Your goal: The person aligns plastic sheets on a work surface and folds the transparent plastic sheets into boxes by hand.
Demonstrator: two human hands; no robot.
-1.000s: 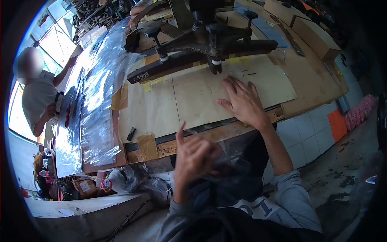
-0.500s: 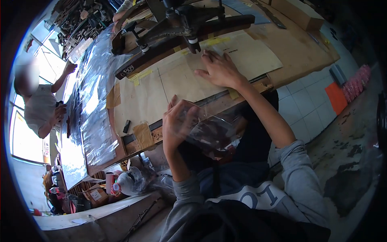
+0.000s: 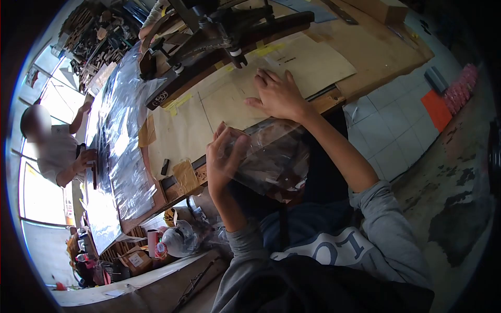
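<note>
A clear plastic sheet point(image 3: 274, 156) hangs over the front edge of the work table, between my two hands. My left hand point(image 3: 227, 151) has its fingers curled around the sheet's left part at that edge. Palm down and fingers spread, my right hand point(image 3: 276, 94) rests on the pale board point(image 3: 209, 112), where clear film seems to lie under it. Beyond the hands, a dark metal frame with a long bar point(image 3: 229, 55) stands over the board. Yellow tape point(image 3: 178, 104) is stuck beside the bar. A small black block point(image 3: 165, 167) lies at the board's left corner.
Shiny plastic sheeting point(image 3: 122, 141) covers the table's left side. A person point(image 3: 55, 141) stands beyond it, and another person's arm shows at the top. A cardboard box point(image 3: 378, 9) sits at the back right. Bottles point(image 3: 177, 241) and boxes are below left.
My right hand has slid slightly towards me and left over the board. More of the clear sheet now hangs off the front edge. The person at the left has lowered their arms a little.
</note>
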